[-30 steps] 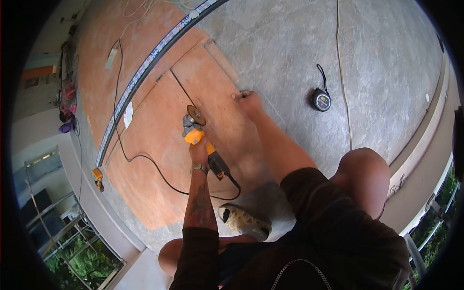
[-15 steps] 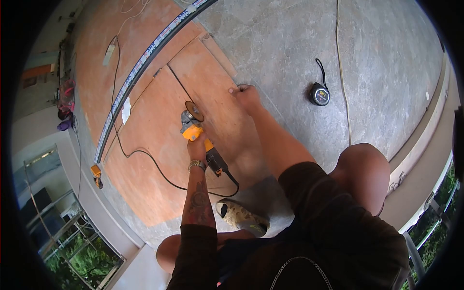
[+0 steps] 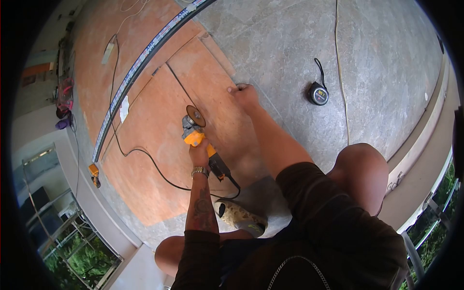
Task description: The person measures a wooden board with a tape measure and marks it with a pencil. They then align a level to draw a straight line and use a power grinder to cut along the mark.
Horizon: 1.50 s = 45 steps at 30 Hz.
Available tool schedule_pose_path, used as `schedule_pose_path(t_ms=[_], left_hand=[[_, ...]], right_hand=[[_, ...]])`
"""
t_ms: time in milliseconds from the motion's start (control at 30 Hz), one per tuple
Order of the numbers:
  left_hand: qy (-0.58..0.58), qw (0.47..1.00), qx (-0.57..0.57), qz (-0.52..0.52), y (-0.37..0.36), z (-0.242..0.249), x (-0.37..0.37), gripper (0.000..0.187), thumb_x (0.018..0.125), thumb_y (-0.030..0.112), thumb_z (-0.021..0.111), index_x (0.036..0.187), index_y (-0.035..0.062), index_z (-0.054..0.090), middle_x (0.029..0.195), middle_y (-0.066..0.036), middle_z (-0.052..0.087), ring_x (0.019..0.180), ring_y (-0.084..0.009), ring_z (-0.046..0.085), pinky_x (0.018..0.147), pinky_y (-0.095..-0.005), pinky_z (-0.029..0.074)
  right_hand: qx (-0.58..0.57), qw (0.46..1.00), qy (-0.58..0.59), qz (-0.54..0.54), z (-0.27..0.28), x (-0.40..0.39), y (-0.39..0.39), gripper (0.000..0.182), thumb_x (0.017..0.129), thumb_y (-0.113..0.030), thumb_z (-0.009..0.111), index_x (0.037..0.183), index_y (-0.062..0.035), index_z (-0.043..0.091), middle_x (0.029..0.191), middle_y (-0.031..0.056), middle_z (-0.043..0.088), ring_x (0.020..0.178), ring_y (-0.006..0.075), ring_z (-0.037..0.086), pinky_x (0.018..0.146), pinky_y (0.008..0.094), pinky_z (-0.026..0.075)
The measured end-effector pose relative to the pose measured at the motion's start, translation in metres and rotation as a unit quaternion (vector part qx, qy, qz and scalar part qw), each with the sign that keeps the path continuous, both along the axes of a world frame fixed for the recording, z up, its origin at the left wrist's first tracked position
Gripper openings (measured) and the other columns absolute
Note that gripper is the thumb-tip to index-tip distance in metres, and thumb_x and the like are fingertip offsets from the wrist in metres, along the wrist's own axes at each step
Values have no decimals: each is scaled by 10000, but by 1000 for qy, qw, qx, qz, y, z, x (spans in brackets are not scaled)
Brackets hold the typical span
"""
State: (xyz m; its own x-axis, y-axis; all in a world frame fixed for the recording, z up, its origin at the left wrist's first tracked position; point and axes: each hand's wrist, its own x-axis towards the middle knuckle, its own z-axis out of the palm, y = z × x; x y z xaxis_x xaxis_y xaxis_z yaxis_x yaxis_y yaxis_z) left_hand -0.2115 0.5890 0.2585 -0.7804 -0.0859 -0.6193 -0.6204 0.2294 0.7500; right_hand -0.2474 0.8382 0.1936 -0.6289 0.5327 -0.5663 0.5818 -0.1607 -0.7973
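Observation:
My left hand, with a watch on the wrist, is wrapped round the body of a yellow and black angle grinder. The grinder's brown disc stands tilted at the lower end of a dark straight cut in the orange-brown board. At the board's right edge is my right hand, its fingers bent over the edge and the thumb on top. The grinder's black cable curves away over the board to the left.
A tape measure with a wrist strap lies on the grey floor, beside a pale cable. A long dark strip with a printed face crosses the upper left. A small yellow tool lies far left. My shoe is below the grinder.
My left hand and the grinder have moved slightly down and right, and the disc is tilted more and sits lower along the cut. My right hand keeps its place at the board's edge.

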Motion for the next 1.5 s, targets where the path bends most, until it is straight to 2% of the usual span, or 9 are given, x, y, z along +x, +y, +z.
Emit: schedule_pose_path(t_ms=[267,333,733,867,933,1167,1267,1367,1500], left_hand=[[-6,1000,12,13,0,-5,-5,311,829,110,676,1109,2,594,855,-86,662,671,-213,682,616,-340,596],[-6,1000,11,12,-1,-8,-6,315,827,113,678,1109,1,594,858,-88,662,667,-213,682,610,-342,595],[40,996,67,38,-6,-1,14,220,846,97,673,1035,35,581,785,-94,644,598,-224,661,541,-359,579],[41,991,103,81,-16,6,27,264,821,61,661,1063,12,569,806,-83,632,624,-229,672,551,-366,591],[43,991,101,72,-21,12,30,267,824,66,670,1066,15,570,806,-77,633,626,-226,671,553,-365,582],[128,988,39,76,-46,13,26,212,840,138,690,1007,36,609,811,-64,650,596,-201,643,550,-346,551],[96,988,71,94,-44,34,27,236,842,139,685,1036,36,600,806,-56,645,607,-201,654,547,-348,558],[88,987,84,100,-46,30,24,251,846,149,676,1049,35,582,784,-69,638,604,-212,658,543,-355,563],[67,988,110,88,-34,19,21,265,850,161,665,1056,33,560,747,-91,633,594,-229,658,541,-367,565]], right_hand=[[1,1000,4,-5,7,1,-1,329,819,-329,804,832,-6,749,683,100,679,618,188,608,620,366,481],[-15,1000,-7,-11,10,1,0,363,800,-357,810,827,-1,746,754,184,708,707,307,678,687,416,507],[-29,997,33,-58,3,-7,-4,318,812,-276,813,726,7,698,593,73,602,566,183,524,573,385,429],[-32,996,74,-37,8,-26,-6,308,822,-257,803,715,8,687,588,70,594,557,173,503,561,381,419],[54,993,99,-40,16,-37,-7,294,831,-230,794,712,14,680,593,62,595,553,165,476,551,370,412],[-28,994,89,-57,-23,-66,2,335,803,-264,814,728,33,679,629,82,645,581,207,519,587,394,433],[87,979,138,-121,-35,-73,9,361,786,-298,824,767,37,691,650,80,639,571,201,520,579,377,439],[84,993,74,-29,-8,-82,22,390,786,-307,820,880,55,709,727,95,655,614,185,567,591,357,467],[-68,995,-4,74,14,-67,46,532,832,-387,790,1069,79,689,901,133,695,801,225,649,695,396,507]])
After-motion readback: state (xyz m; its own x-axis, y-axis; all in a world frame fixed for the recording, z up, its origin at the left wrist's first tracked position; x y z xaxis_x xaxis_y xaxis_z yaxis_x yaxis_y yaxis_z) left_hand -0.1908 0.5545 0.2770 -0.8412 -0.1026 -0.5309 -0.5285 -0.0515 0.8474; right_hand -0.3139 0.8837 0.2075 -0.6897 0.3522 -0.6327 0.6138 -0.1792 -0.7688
